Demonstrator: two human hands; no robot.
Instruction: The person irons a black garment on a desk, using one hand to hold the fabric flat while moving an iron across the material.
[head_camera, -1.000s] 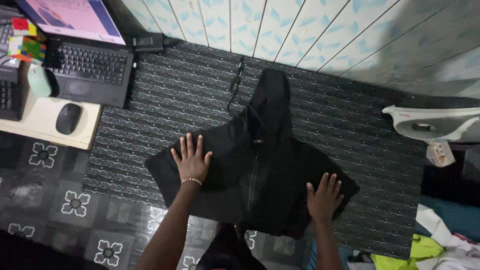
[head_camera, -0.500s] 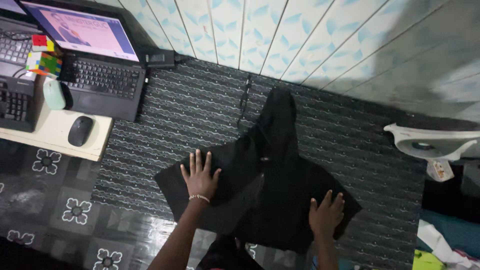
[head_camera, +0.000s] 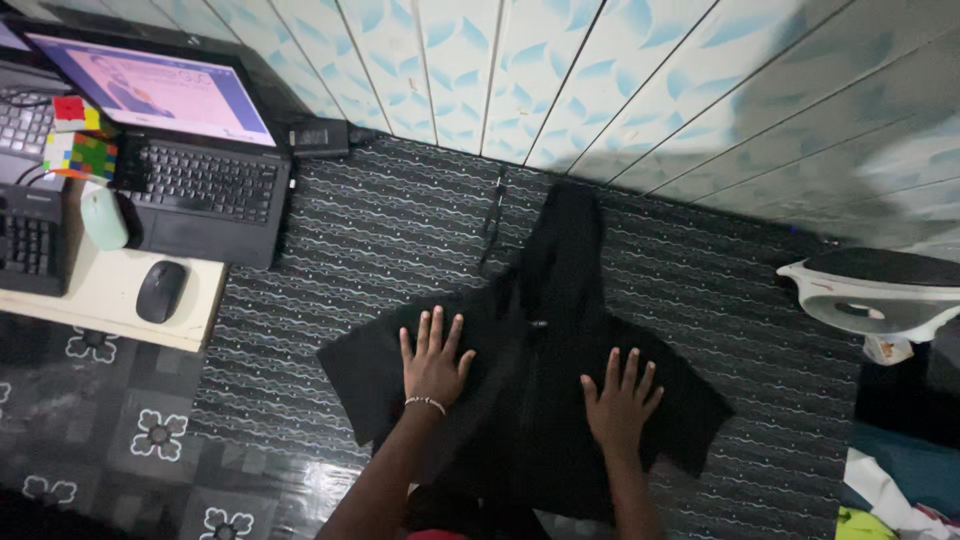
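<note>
The black hooded jacket (head_camera: 545, 380) lies spread flat on the striped floor mat (head_camera: 350, 230), hood toward the wall, and the left hand (head_camera: 432, 362) and right hand (head_camera: 620, 402) press on it with open, spread fingers, gripping nothing, which holds the cloth flat.

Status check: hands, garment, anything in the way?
Left hand and right hand flat, open, on black hooded jacket. Jacket spread on striped mat. Nothing on it.

A home room: patterned floor mat (head_camera: 380, 230), laptop (head_camera: 190, 150), clothes iron (head_camera: 880, 295).
</note>
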